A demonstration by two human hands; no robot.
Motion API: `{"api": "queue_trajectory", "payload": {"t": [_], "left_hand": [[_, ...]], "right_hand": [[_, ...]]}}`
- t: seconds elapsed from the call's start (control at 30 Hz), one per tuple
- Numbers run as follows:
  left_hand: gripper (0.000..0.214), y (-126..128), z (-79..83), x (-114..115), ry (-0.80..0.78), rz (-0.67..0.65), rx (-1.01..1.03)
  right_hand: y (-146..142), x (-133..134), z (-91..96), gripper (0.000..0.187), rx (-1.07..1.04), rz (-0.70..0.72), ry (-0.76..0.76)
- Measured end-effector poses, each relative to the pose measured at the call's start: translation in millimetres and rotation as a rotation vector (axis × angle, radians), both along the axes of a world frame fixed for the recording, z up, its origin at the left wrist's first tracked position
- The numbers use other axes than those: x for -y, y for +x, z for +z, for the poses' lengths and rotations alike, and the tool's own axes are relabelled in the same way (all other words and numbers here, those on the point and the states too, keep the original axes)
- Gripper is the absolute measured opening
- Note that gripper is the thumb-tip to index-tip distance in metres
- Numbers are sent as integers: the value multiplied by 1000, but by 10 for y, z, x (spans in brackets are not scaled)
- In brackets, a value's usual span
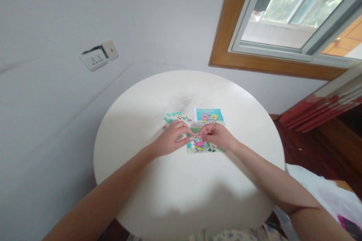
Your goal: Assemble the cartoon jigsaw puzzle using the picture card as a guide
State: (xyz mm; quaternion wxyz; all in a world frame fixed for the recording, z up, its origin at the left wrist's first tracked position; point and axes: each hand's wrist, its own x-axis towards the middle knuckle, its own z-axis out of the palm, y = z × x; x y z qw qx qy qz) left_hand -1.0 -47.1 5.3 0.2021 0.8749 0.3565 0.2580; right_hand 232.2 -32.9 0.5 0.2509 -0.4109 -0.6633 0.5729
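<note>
A partly assembled jigsaw puzzle (pixel 199 147) with a cartoon picture in pink, green and yellow lies flat on the table between my hands. My left hand (pixel 175 138) is at its left side, thumb and fingers apart, the fingertips resting at the puzzle's upper left edge. Over the upper middle of the puzzle, my right hand (pixel 217 136) has thumb and fingers pinched together on a small puzzle piece, mostly hidden by the fingertips. Loose puzzle pieces (pixel 173 115), mostly teal, are scattered just beyond my left hand, which covers some of them.
Behind the puzzle stands a puzzle box (pixel 209 116) with cartoon figures on its lid. Everything lies on a round white table (pixel 158 192) against the wall. A socket (pixel 94 59) is at left, a wood-framed window (pixel 226 58) at right. White plastic bags (pixel 319 192) lie right of the table.
</note>
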Motion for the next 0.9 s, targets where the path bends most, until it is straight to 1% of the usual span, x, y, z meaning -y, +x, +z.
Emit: {"api": "queue_trajectory", "payload": {"t": [0.13, 0.27, 0.37, 0.43, 0.53, 0.6, 0.67, 0.77, 0.9], "left_hand": [[23, 87, -21, 55, -27, 24, 31], [23, 102, -75, 35, -34, 29, 71], [25, 109, -94, 21, -54, 37, 82], [27, 116, -101, 18, -66, 47, 65], [28, 125, -120, 16, -47, 68, 19], [26, 130, -138, 14, -17, 79, -16], [24, 136, -153, 13, 13, 86, -54], [21, 154, -164, 15, 49, 96, -118], [16, 177, -158, 22, 72, 101, -197]], "right_hand": [[-25, 35, -16, 22, -65, 14, -57], [-18, 64, -21, 22, -120, 39, -109], [-4, 87, -22, 21, -127, 54, -119], [10, 97, -19, 20, -98, 74, -94], [57, 90, 11, 18, 2, 101, 3], [107, 66, 45, 19, 85, 73, 74], [157, 33, 76, 21, 136, 21, 113], [202, -4, 93, 24, 147, -6, 128], [191, 2, 56, 23, 148, 26, 171]]}}
